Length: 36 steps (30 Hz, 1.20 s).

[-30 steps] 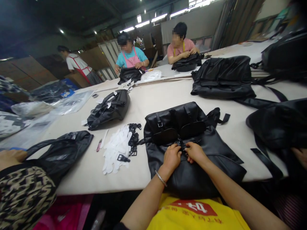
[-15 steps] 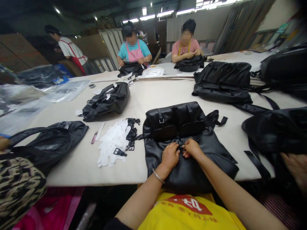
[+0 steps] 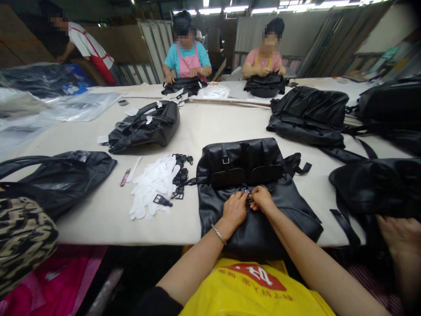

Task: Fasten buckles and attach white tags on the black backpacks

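So the black backpack is lying on the pale desk right in front of the wearer, pockets toward the far side, and both hands are on its middle, just below the 2 front pockets. The right hand has its grip narrow, thumb and fingers pinched on the small dark buckle there. The left hand is right beside it, fingers curled down at the same spot, but I can't tell if that grip is actually closed on anything, since the fingertips are hidden.

Just left of the backpack there's a messy pile of white slips, with black clips along its right edge and 1 more lying on top. Next to that, a pinkish cutter and a thin white strip.

Behind the pile sits a black handbag with white tags on it, and another black bag is at the near left, by a patterned sleeve. On the right, 1 more backpack is farther back, and a co-worker's hand is under a dark bag. Across the desk, 2 people in aprons have their hands on black bags too.
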Motion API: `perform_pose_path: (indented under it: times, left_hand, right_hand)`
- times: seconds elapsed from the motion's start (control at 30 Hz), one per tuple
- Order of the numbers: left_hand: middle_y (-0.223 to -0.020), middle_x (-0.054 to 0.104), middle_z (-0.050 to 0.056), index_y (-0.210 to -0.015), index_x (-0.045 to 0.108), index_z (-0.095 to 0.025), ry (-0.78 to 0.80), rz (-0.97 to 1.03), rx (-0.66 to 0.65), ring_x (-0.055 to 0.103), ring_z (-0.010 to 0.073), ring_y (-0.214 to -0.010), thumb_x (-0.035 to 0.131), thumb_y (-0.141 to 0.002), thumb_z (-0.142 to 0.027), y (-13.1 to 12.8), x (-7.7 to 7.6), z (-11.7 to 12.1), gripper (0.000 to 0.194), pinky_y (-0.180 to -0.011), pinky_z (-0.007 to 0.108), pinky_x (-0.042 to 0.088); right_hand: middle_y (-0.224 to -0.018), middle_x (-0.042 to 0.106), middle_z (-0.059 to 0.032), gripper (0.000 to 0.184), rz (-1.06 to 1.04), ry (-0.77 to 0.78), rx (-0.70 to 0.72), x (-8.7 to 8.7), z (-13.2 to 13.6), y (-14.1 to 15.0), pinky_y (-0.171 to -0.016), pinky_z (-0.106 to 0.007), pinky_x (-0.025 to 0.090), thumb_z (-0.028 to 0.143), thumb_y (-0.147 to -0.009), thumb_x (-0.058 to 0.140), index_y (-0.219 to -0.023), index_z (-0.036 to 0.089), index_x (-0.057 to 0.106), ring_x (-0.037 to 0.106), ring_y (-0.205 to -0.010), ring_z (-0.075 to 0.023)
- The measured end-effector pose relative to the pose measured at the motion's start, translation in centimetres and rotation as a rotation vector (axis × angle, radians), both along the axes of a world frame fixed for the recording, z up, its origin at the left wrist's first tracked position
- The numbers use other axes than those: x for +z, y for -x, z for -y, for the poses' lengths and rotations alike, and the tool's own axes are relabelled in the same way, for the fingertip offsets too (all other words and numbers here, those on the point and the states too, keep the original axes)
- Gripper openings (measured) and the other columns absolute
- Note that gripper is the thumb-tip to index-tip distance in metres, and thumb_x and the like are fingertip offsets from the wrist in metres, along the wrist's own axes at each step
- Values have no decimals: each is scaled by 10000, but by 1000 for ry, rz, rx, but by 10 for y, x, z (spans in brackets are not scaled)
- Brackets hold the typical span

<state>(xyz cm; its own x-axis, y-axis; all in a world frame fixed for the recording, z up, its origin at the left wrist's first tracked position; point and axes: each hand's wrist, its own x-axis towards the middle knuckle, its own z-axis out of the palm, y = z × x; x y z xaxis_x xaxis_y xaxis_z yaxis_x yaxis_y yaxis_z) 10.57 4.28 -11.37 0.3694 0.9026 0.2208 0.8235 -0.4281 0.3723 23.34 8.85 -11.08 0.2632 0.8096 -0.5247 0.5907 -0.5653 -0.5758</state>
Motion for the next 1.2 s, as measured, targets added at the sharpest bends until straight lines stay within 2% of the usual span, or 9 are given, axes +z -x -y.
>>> perform_pose_path:
  times: [0.17,0.37,0.43,0.53,0.63,0.73,0.83,1.0,1.2]
  left_hand:
    - [-1059,491,44,-1240,331,-211,-28,-141,-26,475,147,-819,303,-836,-204,-2,5,-5,404,-670,242,427]
    - [-1007,470,100,-1245,316,-118,-32,-292,-55,461,162,-816,291,-826,-181,-13,12,-10,424,-644,241,423]
    - [-993,464,108,-1231,329,-107,-28,-333,-54,458,165,-826,281,-829,-177,-16,14,-10,410,-632,237,424]
    - [-990,458,114,-1224,329,-106,-25,-378,-54,459,164,-836,270,-836,-169,-17,16,-11,398,-631,237,427]
    - [-985,463,112,-1220,330,-99,-29,-365,-60,459,164,-839,279,-834,-162,-17,17,-12,395,-647,243,431]
    - [-982,473,110,-1204,356,-97,-25,-325,-62,462,173,-830,310,-826,-177,-18,18,-14,390,-646,253,434]
    - [-977,483,112,-1195,373,-93,-11,-300,-59,464,176,-825,292,-822,-152,-19,16,-15,386,-654,261,431]
    - [-1028,488,90,-1227,352,-131,-22,-221,-40,458,170,-855,256,-824,-137,-14,9,-14,414,-739,272,412]
    - [-1082,482,60,-1238,349,-186,-32,-130,0,447,160,-891,231,-841,-170,-7,1,-10,414,-807,267,384]
  right_hand:
    - [-432,517,15,155,154,-56,106,10,9,1,-330,-175,356,169,-791,449,-944,144,448,485,-323,-132]
    - [-515,556,6,152,274,-113,257,19,12,-6,-402,-178,369,207,-799,447,-937,154,481,501,-368,-108]
    - [-567,578,-12,187,301,-140,322,25,16,-7,-460,-186,395,229,-805,439,-966,147,491,541,-448,-118]
    - [-794,610,-73,258,386,-222,433,33,26,-7,-644,-216,419,217,-790,465,-1034,147,507,586,-727,-159]
    - [-933,577,-85,373,470,-281,554,38,37,-7,-722,-246,397,222,-759,514,-1129,187,489,553,-861,-194]
    - [-926,555,-65,367,558,-319,623,36,44,-8,-664,-244,393,230,-769,510,-1136,235,496,556,-801,-188]
    - [-912,539,-57,312,653,-355,642,31,44,-8,-603,-231,378,187,-834,395,-1120,250,504,552,-724,-157]
    - [-865,530,-70,316,757,-391,708,26,36,-6,-574,-243,379,166,-862,328,-1121,207,503,537,-705,-170]
    - [-955,518,-94,331,762,-445,897,29,30,-10,-697,-238,406,115,-856,333,-1154,146,473,499,-850,-177]
